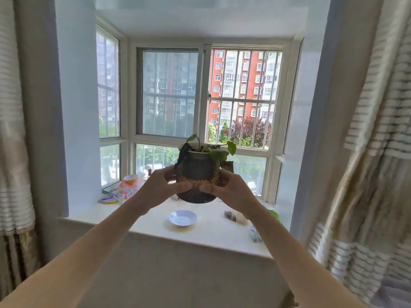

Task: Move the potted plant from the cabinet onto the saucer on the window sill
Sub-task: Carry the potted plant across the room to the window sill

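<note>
The potted plant (198, 174), a dark textured pot with a few green leaves, is held up in the air over the window sill (211, 232). My left hand (162, 187) grips its left side and my right hand (229, 190) grips its right side, thumbs across the front. A white saucer (182, 218) lies on the sill, below and a little nearer than the pot, with nothing on it. The cabinet is out of view.
Colourful small items and a jar (127, 188) crowd the sill's left end. A small dark lump (231, 215) and a green leaf (275, 215) lie at its right. Curtains (367, 174) hang on both sides. Barred windows stand behind.
</note>
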Demonstrator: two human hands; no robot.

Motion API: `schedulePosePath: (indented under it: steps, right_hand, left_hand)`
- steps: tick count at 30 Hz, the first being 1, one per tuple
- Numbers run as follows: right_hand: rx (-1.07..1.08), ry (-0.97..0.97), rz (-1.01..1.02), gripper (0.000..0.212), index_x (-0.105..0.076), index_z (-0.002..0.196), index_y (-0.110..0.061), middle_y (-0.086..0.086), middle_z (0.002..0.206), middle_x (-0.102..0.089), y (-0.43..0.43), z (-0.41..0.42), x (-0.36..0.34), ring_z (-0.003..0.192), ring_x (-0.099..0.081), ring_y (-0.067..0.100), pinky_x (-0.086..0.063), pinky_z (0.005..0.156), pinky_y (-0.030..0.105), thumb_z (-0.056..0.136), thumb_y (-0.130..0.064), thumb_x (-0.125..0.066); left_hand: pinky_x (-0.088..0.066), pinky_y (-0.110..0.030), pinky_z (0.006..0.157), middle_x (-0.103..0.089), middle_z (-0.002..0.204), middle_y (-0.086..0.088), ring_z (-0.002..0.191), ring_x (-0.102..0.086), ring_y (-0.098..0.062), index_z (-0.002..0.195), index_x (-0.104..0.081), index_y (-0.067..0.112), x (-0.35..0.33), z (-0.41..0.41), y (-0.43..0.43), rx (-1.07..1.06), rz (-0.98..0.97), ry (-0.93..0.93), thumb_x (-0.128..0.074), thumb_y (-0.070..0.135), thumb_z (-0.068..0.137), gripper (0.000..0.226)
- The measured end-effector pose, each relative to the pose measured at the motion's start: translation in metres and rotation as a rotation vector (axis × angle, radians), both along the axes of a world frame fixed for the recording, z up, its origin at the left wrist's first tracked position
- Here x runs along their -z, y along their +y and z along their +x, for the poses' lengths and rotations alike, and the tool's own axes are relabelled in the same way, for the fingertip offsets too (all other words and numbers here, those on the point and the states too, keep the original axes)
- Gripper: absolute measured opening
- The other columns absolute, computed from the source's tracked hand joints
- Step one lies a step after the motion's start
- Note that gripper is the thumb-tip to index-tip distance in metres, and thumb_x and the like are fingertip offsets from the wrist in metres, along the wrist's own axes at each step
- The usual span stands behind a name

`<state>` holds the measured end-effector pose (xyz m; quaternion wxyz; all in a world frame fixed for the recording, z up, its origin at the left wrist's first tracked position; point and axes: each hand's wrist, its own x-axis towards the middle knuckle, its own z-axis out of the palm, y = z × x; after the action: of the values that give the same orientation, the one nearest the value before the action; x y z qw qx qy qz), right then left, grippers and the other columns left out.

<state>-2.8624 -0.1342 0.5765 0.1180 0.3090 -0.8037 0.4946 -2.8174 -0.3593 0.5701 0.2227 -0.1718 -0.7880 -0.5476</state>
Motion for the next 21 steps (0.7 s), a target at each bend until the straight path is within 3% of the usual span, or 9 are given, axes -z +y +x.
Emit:
schedulePosePath:
  steps: [5,8,11,17,21]
  right_hand:
    - [0.045,0.002,-0.018,0.045,-0.073,0.11,-0.035,-0.01,0.104,-0.079,-0.032,-0.051,0.003,0.097,-0.074,0.01,-0.061,0.09,0.035,0.069,-0.051,-0.083]
    - [0.071,0.027,-0.027,0.047,-0.073,0.108,-0.039,-0.014,0.103,-0.079,-0.053,-0.082,0.001,0.099,-0.073,0.01,-0.06,0.093,0.038,0.066,-0.059,-0.08]
    - [0.09,0.045,-0.016,0.037,-0.069,0.102,-0.049,-0.014,0.104,-0.078,-0.077,-0.112,-0.001,0.099,-0.073,0.01,-0.06,0.092,0.035,0.068,-0.061,-0.078]
    - [0.102,0.042,-0.041,0.049,-0.072,0.114,-0.034,-0.015,0.102,-0.078,-0.11,-0.172,0.003,0.094,-0.073,0.004,-0.056,0.072,0.012,0.072,-0.057,-0.079]
    - [0.08,0.029,-0.045,0.046,-0.072,0.118,-0.028,-0.01,0.104,-0.078,-0.127,-0.216,0.006,0.095,-0.073,0.004,-0.054,0.072,0.01,0.077,-0.048,-0.08]
  left_hand:
    - [-0.053,-0.034,0.093,-0.075,0.106,0.026,0.107,-0.07,-0.003,0.093,-0.071,0.058,-0.003,-0.059,-0.032,0.05,-0.036,0.007,-0.083,0.051,0.059,0.037]
    - [-0.054,-0.033,0.092,-0.076,0.105,0.025,0.104,-0.07,0.001,0.095,-0.071,0.06,-0.009,-0.094,-0.051,0.102,-0.051,0.036,-0.081,0.049,0.062,0.037]
    - [-0.056,-0.034,0.092,-0.076,0.104,0.024,0.103,-0.071,-0.001,0.095,-0.069,0.061,-0.011,-0.129,-0.074,0.116,-0.071,0.051,-0.081,0.05,0.062,0.036]
    - [-0.054,-0.035,0.092,-0.075,0.097,0.031,0.1,-0.072,0.001,0.091,-0.068,0.065,-0.005,-0.199,-0.11,0.118,-0.083,0.049,-0.081,0.053,0.06,0.035]
    - [-0.054,-0.031,0.088,-0.074,0.093,0.034,0.095,-0.071,0.006,0.088,-0.067,0.067,0.0,-0.242,-0.125,0.097,-0.087,0.042,-0.079,0.057,0.059,0.033]
